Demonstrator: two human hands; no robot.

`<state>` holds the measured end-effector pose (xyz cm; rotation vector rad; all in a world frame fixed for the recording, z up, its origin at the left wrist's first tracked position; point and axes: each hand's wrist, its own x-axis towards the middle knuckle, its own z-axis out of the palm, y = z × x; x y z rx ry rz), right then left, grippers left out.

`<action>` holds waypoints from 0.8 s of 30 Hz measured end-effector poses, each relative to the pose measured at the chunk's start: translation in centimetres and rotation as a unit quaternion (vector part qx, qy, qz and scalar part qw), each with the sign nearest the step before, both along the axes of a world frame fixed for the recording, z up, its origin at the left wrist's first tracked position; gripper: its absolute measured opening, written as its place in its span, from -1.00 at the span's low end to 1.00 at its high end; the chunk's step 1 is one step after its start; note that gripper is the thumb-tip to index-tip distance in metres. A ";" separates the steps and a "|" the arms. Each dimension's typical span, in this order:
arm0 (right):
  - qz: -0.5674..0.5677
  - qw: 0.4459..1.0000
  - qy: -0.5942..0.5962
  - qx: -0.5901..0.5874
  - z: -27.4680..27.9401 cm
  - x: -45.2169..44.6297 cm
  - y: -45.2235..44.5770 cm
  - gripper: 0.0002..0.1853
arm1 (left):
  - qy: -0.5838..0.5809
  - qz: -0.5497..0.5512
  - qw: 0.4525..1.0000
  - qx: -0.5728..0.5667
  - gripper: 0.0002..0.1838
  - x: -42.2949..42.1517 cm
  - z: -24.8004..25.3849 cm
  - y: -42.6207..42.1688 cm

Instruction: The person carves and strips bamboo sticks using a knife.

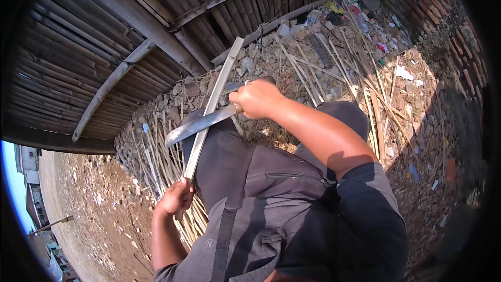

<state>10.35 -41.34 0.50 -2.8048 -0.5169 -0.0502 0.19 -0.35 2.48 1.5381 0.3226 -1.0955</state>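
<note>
A long pale bamboo strip (214, 99) lies slantwise over the person's dark-clad thigh. Its lower end is in my left hand (177, 197), whose fingers are wrapped round it. My right hand (255, 98) is closed round the handle of a large knife (201, 125). The broad metal blade points to the left and crosses the strip above the thigh; whether its edge cuts into the strip cannot be made out. The knife's handle is mostly hidden by my right hand.
Thin bamboo strips (197, 218) lie in a heap beside the left leg, and more sticks (373, 104) lie on the right. A bamboo wall (104, 36) stands at the upper left, a brick wall (459, 26) at the upper right. Rubble and litter cover the ground.
</note>
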 end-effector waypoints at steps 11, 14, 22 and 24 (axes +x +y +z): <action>-0.227 0.964 0.121 0.067 0.3 1.7 -6.0 -0.60 | 0.021 -0.028 0.999 -0.018 -0.50 0.5 -0.3 1.0; -0.195 0.968 0.136 0.080 0.5 1.0 -6.6 -0.57 | -0.009 -0.003 1.000 0.023 -0.54 -0.1 0.7 -0.4; -0.183 0.983 0.018 -0.028 3.1 1.3 -8.0 -0.52 | 0.038 0.018 0.999 -0.004 -0.51 0.0 -0.6 1.1; -0.172 0.985 0.028 -0.010 3.1 0.6 -7.4 -0.54 | 0.045 0.026 0.999 -0.005 -0.51 -0.4 -0.7 0.9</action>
